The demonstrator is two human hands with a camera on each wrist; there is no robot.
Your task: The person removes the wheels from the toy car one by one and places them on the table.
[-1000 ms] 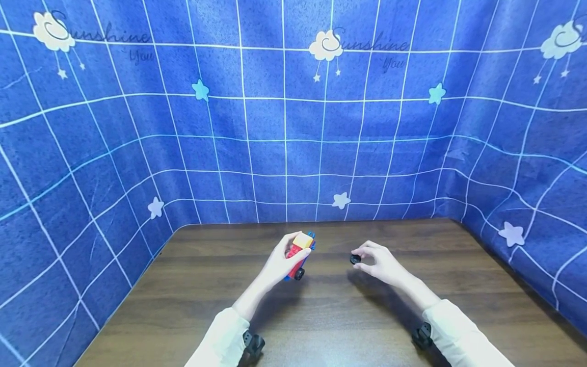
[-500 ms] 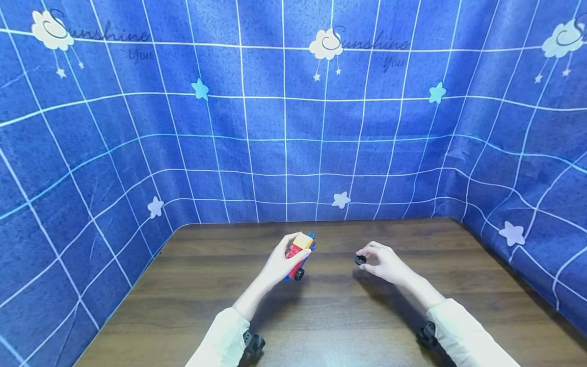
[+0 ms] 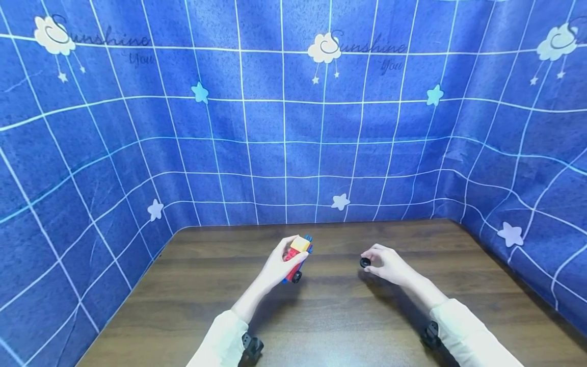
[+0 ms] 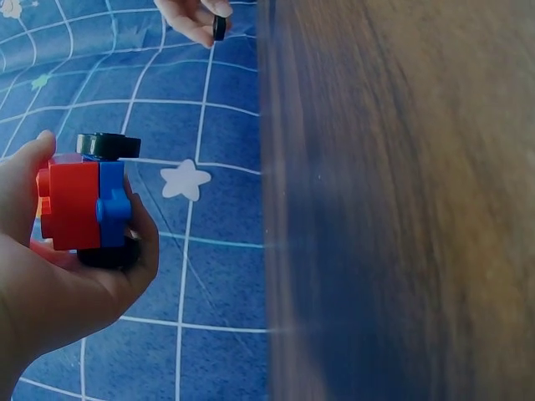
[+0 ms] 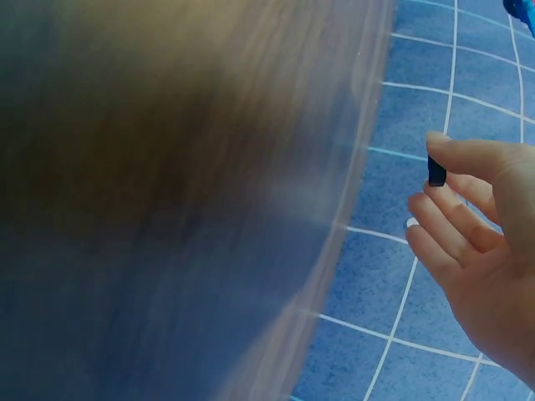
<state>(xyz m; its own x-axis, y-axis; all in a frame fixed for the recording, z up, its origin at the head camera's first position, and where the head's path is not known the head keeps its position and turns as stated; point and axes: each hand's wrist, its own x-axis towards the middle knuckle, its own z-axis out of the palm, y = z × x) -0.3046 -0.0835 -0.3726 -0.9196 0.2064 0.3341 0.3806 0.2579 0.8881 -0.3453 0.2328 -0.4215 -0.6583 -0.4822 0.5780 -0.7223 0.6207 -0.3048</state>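
My left hand (image 3: pixel 277 266) grips a toy car of building blocks (image 3: pixel 293 260), red on a blue base with a yellow block on top. Two black wheels show on the car's near end in the left wrist view, one at the upper side (image 4: pixel 109 146); its far end is hidden there. To the right, my right hand (image 3: pixel 390 266) pinches a small loose black wheel (image 3: pixel 365 262) between thumb and fingers. The right wrist view shows that wheel (image 5: pixel 436 170) edge-on. Both things are held above the table, apart from each other.
A brown wooden table (image 3: pixel 330 316) lies beneath both hands. Behind it and along both sides hangs a blue curtain (image 3: pixel 266 153) with white grid lines, stars and clouds. Each wrist carries a black camera, such as the left one (image 3: pixel 251 346).
My right hand has moved slightly to the right with the black wheel, away from the car. The left hand and the car stay almost where they were.
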